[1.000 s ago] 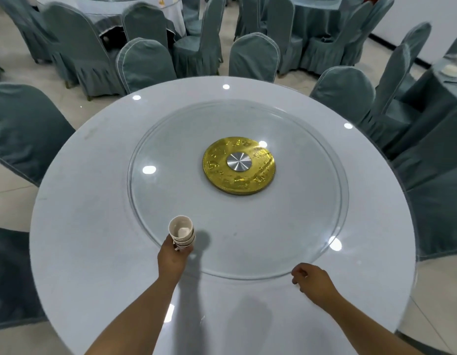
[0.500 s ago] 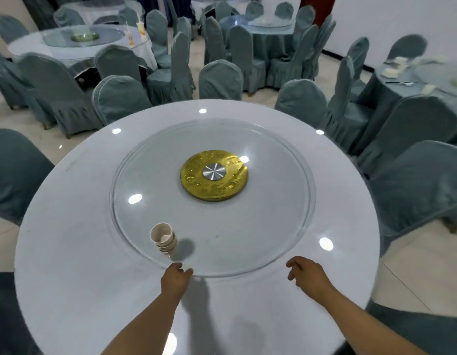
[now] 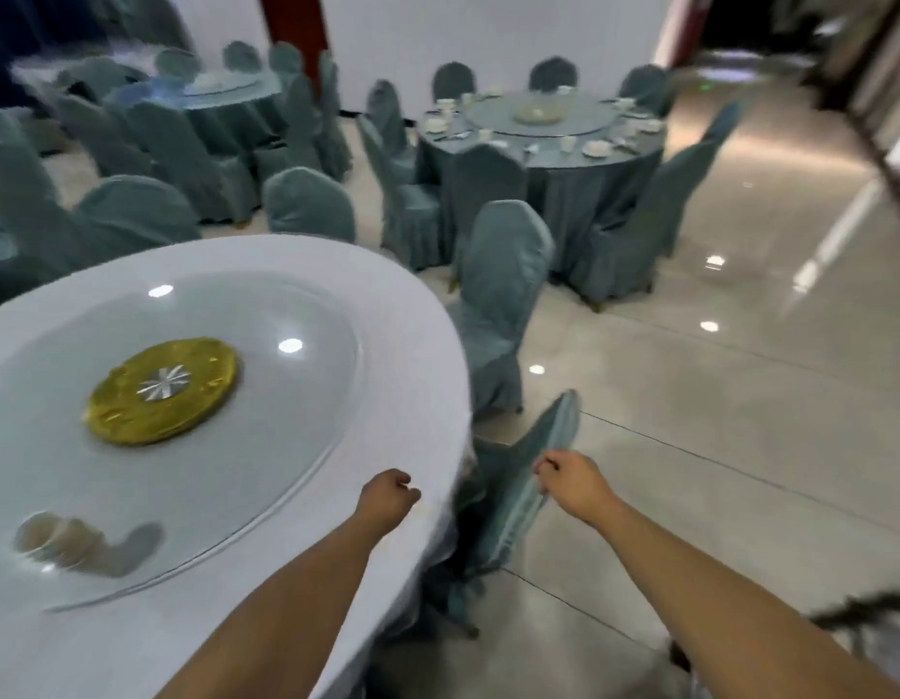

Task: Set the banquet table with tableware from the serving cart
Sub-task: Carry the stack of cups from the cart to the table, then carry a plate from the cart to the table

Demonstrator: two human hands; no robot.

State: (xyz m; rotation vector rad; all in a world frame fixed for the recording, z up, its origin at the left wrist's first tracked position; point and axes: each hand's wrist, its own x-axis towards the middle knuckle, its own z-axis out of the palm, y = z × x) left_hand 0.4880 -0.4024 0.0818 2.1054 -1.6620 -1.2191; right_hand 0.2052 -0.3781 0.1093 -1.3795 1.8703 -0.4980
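A blurred stack of small white cups [image 3: 49,544] stands on the glass turntable [image 3: 286,396] of the round white banquet table [image 3: 412,345], at the lower left. A gold disc [image 3: 160,391] marks the turntable's middle. My left hand [image 3: 387,499] hovers over the table's right edge with loosely curled fingers and holds nothing. My right hand [image 3: 571,484] is off the table, over a grey-blue covered chair [image 3: 518,496], fingers loosely curled and empty. The serving cart is not in view.
Covered chairs [image 3: 503,295] ring the table. Another round table [image 3: 554,143] set with dishes stands at the back right, with more chairs around it. Shiny tiled floor [image 3: 715,396] lies open to the right. A dark blurred thing [image 3: 866,618] shows at the lower right.
My left hand let go of the cup stack, which now stands on the turntable. My view has swung right, and both hands moved right with it, away from the cups.
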